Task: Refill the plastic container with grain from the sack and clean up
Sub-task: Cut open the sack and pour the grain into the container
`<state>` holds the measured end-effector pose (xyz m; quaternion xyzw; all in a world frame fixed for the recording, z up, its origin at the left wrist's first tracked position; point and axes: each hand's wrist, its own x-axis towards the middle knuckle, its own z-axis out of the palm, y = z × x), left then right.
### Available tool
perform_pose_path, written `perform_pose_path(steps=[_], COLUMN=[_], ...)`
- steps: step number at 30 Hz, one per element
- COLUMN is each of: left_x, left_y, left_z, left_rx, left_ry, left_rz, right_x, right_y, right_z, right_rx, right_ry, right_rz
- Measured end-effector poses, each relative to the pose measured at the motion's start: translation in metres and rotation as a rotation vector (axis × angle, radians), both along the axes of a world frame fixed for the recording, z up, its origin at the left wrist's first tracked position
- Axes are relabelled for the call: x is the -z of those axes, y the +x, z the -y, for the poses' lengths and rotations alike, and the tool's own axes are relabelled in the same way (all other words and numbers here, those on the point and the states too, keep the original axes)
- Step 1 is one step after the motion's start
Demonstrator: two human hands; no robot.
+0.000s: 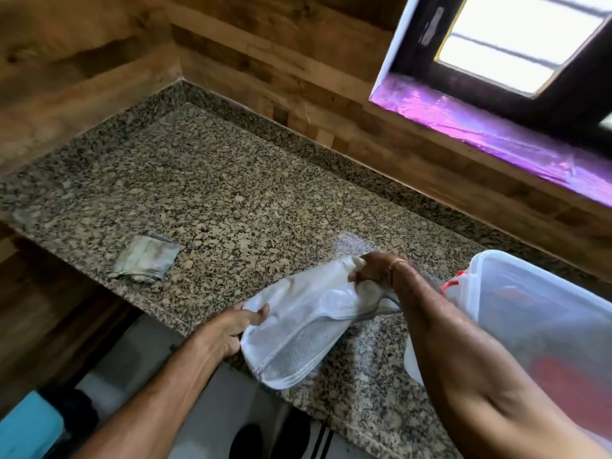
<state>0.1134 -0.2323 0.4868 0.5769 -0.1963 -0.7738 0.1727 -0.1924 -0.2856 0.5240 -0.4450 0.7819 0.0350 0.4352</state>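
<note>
White sack (298,326) gripped by both hands' fingers, beside plastic container (543,313), near folded cloth (145,258).

Home kitchen. Speckled granite counter (231,180) with raised lip runs into a corner of wood-plank walls (271,58). Barred window (516,41) above the counter's right back edge, sill (480,130) covered in shiny purple film. Folded worn cloth (145,258) near the counter's left front edge. Clear plastic storage container (543,306) at right.
</note>
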Motion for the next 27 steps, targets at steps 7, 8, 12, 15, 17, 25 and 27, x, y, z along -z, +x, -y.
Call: perform_pose_path(steps=[7,8,12,15,17,25,27], left_x=[-0.05,-0.06,-0.116,-0.158,-0.182,-0.216,-0.205], left_y=[0.004,0.002,-0.029,-0.065,-0.098,-0.248,-0.277], left_z=[0.041,0.051,0.084,0.094,0.093,0.032,0.008], left_rx=[0.035,0.045,0.044,0.04,0.028,0.066,0.085], left_ry=[-0.325,-0.375,-0.616,-0.769,-0.863,-1.132,-1.158], left_rz=[0.046,0.026,0.001,-0.081,-0.166,-0.306,-0.312], right_x=[-0.036,-0.052,-0.127,-0.183,-0.216,-0.251,-0.239], right_y=[-0.006,-0.01,-0.041,-0.064,-0.087,-0.197,-0.218], right_z=[0.0,0.004,0.002,-0.014,-0.032,-0.15,-0.181], right_rx=[0.135,0.154,0.251,0.28,0.35,0.554,0.602], right_ry=[-0.202,-0.247,-0.516,-0.655,-0.728,-1.024,-1.068], right_rz=[0.0,0.021,0.174,0.272,0.321,0.34,0.387])
